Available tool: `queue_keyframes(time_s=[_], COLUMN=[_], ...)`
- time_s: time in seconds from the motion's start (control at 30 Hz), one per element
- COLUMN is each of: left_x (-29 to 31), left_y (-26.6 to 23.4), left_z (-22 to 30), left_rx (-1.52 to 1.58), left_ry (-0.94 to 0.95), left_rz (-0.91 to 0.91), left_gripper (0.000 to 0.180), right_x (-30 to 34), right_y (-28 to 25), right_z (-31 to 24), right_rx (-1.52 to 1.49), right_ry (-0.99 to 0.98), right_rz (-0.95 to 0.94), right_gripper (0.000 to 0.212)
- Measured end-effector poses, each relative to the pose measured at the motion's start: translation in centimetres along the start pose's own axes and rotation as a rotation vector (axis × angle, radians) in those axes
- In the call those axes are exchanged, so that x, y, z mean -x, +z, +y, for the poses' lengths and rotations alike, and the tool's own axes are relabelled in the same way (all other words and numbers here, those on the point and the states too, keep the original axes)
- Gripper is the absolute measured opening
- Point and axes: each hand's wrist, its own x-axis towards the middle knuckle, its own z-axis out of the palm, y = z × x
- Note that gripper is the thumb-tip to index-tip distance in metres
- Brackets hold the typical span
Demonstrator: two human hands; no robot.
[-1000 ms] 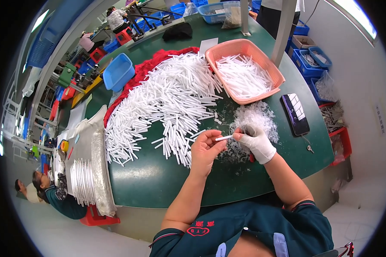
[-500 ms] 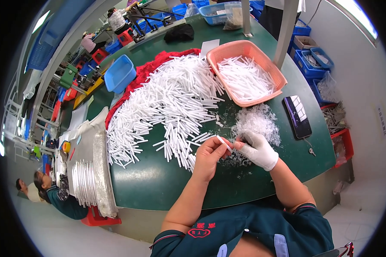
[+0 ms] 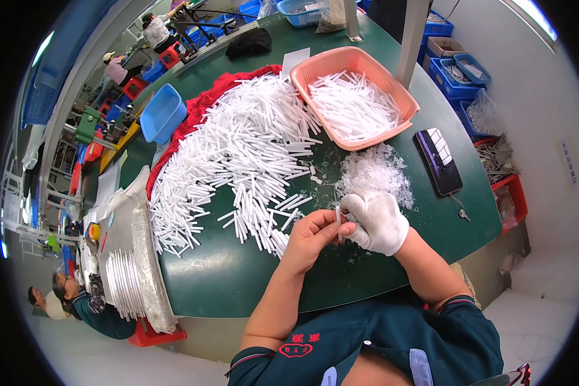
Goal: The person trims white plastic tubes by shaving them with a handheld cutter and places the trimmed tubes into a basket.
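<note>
Just in front of me, my bare left hand (image 3: 307, 238) pinches a short white plastic tube (image 3: 338, 215) upright between thumb and fingers. My right hand (image 3: 382, 224), in a white glove with the thumb tip bare, is closed against the same tube from the right; its fingers are curled and partly hide the tube's lower end. To the left and beyond lies a big heap of similar white tubes (image 3: 238, 161), partly on a red cloth (image 3: 222, 83). Thin clear plastic shavings (image 3: 378, 175) are piled just beyond my right hand.
A pink basket (image 3: 408, 116) of white tubes stands beyond the shavings. A phone (image 3: 439, 162) with a key lies on the right. At the left are a blue bin (image 3: 163, 114) and a row of thin rods (image 3: 123, 283). A metal post (image 3: 413, 42) rises behind the basket. People sit further off.
The tube has gone from tilted to nearly upright in my left hand. My right hand has turned and closed in against it. The whole view has shifted slightly.
</note>
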Motion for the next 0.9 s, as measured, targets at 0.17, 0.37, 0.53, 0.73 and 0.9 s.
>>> queue_keyframes(time_s=[0.17,0.37,0.53,0.73,0.9], left_x=[0.1,0.1,0.3,0.1,0.1], left_y=[0.4,0.3,0.5,-0.3,-0.4], left_z=[0.6,0.6,0.7,-0.1,0.0], left_rx=[0.031,0.048,0.049,-0.017,-0.152], left_ry=[-0.036,-0.035,-0.035,0.024,0.078], left_rz=[0.041,0.015,0.03,-0.021,-0.007], left_gripper=[0.013,0.015,0.013,0.016,0.016], right_x=[-0.1,0.0,-0.1,-0.2,-0.3], right_y=[-0.1,-0.1,-0.2,0.0,-0.5], right_z=[0.0,-0.1,-0.6,-0.4,-0.7], right_rx=[0.043,0.054,0.109,0.136,0.143], right_ry=[0.017,0.012,0.043,0.044,0.062], right_rz=[-0.005,-0.01,-0.012,-0.019,-0.07], right_gripper=[0.043,0.04,0.034,0.026,0.023])
